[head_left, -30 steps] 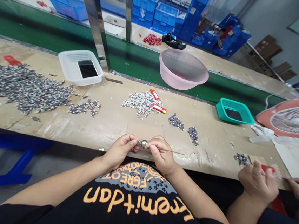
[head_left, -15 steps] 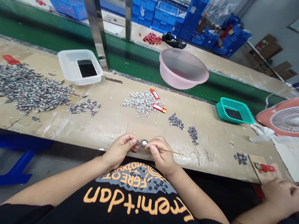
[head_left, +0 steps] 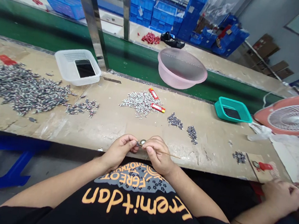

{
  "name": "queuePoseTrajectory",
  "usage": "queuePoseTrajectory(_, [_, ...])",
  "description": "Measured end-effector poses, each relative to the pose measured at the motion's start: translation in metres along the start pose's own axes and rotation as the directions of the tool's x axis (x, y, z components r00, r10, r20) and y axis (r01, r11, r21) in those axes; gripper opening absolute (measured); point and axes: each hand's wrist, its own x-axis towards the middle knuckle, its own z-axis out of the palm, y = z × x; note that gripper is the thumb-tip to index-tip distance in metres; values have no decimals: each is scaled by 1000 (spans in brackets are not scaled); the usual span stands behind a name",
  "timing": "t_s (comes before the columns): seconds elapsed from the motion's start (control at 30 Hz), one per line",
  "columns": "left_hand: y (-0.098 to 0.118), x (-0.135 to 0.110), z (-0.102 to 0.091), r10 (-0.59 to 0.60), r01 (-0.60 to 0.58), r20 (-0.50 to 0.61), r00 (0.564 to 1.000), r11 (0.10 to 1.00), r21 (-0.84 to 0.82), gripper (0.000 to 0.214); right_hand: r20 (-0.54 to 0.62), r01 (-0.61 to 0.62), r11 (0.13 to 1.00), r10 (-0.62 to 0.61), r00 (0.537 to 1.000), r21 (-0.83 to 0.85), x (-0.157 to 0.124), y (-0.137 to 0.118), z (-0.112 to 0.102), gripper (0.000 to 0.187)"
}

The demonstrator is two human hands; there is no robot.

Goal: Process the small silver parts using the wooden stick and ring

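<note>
My left hand (head_left: 121, 149) pinches a small dark grey piece (head_left: 138, 144) close to the table's front edge. In my right hand (head_left: 158, 154) is a thin brown stick (head_left: 170, 154), its long end pointing right and its tip meeting the small piece between my fingers. Just behind my fingertips, a small round cap with a ridged dark rim (head_left: 142, 141) is partly hidden by them. Ahead lies a pile of small silvery-white pieces (head_left: 140, 102) with two red-and-white packets (head_left: 157, 108). Two little heaps of dark pieces (head_left: 175, 121) sit to its right.
A large heap of grey pieces (head_left: 27, 89) covers the left of the table. Behind stand a white basket holding a phone (head_left: 61, 63), a pink basin (head_left: 180, 78) and a green basket (head_left: 220, 110). At right are a fan (head_left: 283, 116) and a co-worker's hand (head_left: 281, 198).
The stick's tip has shifted slightly left and my hands have come a little closer together. The whole view has drifted slightly.
</note>
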Motion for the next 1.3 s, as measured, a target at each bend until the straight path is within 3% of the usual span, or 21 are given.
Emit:
queuePoseTrajectory(0.2, [-2, -1, -3, -13, 14, -21, 1000, 1000, 28, 18, -43, -27, 999, 26, 999, -25, -3, 8, -8, 19])
queuePoseTrajectory(0.3, [-3, 0, -5, -10, 11, -37, 999, 1000, 29, 18, -115, -64, 967, 36, 993, -247, 0, 33, -32, 20])
queuePoseTrajectory(0.37, [-4, 0, -5, -7, 8, -33, 999, 999, 36, 18, -157, -74, 881, -1, 988, -468, 5, 57, -54, 19])
queuePoseTrajectory(0.47, [-3, 0, -5, -4, 5, -22, 1000, 999, 39, 18, -74, -96, 712, 62, 995, -696, 13, 89, -83, 19])
queuePoseTrajectory(0.57, [-4, 0, -6, 0, 1, -22, 1000, 1000, 25, 18, 43, -63, 573, 168, 985, -817, 20, 106, -95, 20])
queuePoseTrajectory(0.77, [-4, 0, -7, 1, -1, -12, 1000, 1000, 10, 18, 178, 42, 485, 239, 955, -873, 29, 111, -94, 19])
queuePoseTrajectory(0.9, [-4, 0, -7, -2, 2, -8, 1000, 1000, 9, 18, 209, 71, 525, 209, 955, -848, 36, 107, -89, 15])
queuePoseTrajectory(1.0, [-4, 1, -6, -10, 10, -20, 1000, 1000, -17, 17, 203, 79, 699, 96, 975, -711, 39, 92, -74, 11])
queuePoseTrajectory(1.07, [-3, 2, -5, -6, 5, -27, 1000, 999, -46, 17, 178, 96, 835, 2, 984, -542, 38, 76, -59, 7])
queuePoseTrajectory(1.13, [-3, 2, -4, -1, -2, -33, 999, 997, -82, 17, 156, 110, 917, -53, 986, -384, 36, 59, -43, 6])
queuePoseTrajectory(1.2, [-2, 3, -3, -5, 0, -45, 999, 993, -118, 18, 142, 109, 947, -68, 987, -303, 33, 46, -31, 6])
queuePoseTrajectory(1.3, [-2, 2, -2, -3, -10, -80, 997, 986, -168, 18, 92, 91, 939, -64, 994, -331, 32, 39, -25, 6])
